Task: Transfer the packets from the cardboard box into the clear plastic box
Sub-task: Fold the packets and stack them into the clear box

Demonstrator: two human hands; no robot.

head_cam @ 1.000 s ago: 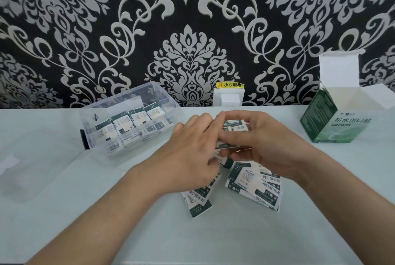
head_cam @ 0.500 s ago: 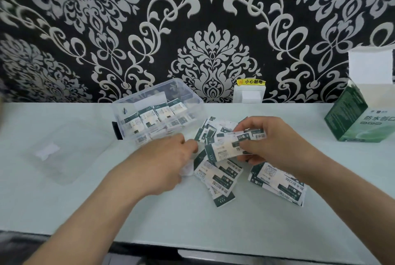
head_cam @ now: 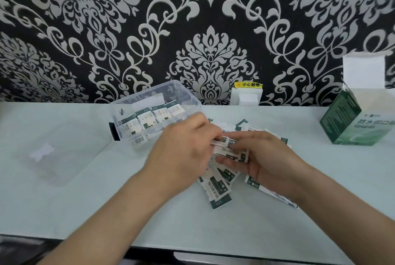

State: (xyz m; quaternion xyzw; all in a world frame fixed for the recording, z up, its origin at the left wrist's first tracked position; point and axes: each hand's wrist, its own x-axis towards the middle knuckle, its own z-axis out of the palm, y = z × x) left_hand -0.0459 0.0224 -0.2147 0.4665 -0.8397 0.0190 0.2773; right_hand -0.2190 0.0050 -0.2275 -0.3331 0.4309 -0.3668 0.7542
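Observation:
A clear plastic box (head_cam: 192,102) stands left of centre on the pale table, with several green-and-white packets (head_cam: 147,118) standing in a row inside. More loose packets (head_cam: 218,193) lie in a heap in front of me. My right hand (head_cam: 269,164) holds a small stack of packets (head_cam: 232,154) above the heap. My left hand (head_cam: 186,155) pinches the top packet of that stack at its left end. The green cardboard box (head_cam: 350,123) stands open at the far right.
The clear lid (head_cam: 57,155) of the plastic box lies flat on the table at the left. A white wall socket (head_cam: 245,95) with a yellow label sits at the back edge. The table's front edge runs along the bottom.
My left hand has moved right and up from the table to meet the stack in my right hand. The right hand has lowered slightly with its packets.

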